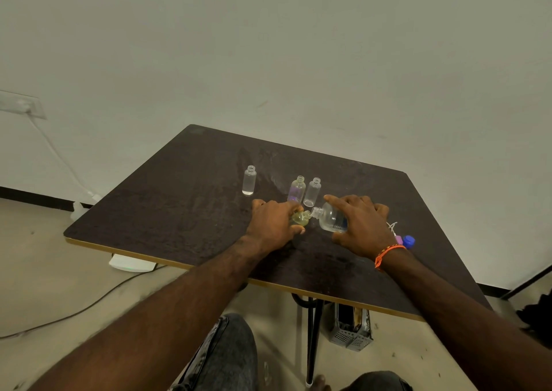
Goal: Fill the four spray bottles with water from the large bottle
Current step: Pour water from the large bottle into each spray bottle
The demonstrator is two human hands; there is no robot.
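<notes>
Though the large bottle [330,219] carries a dark blue label, I cannot read a word of it; my right hand [363,226] wraps the body and covers most of the label. The bottle is clear, tipped over with its open neck against the mouth of a yellowish spray bottle [299,218], which my left hand [273,223] grips near the middle of the dark table [179,211]. My fingers hide most of that little bottle. Just behind stand two more uncapped spray bottles, one purple-tinted [297,189], one clear [312,192], touching or nearly so. A fourth clear bottle [249,180] stands apart to the left. A blue cap [408,240] and pink spray top [398,239] lie behind my right wrist, partly hidden.
</notes>
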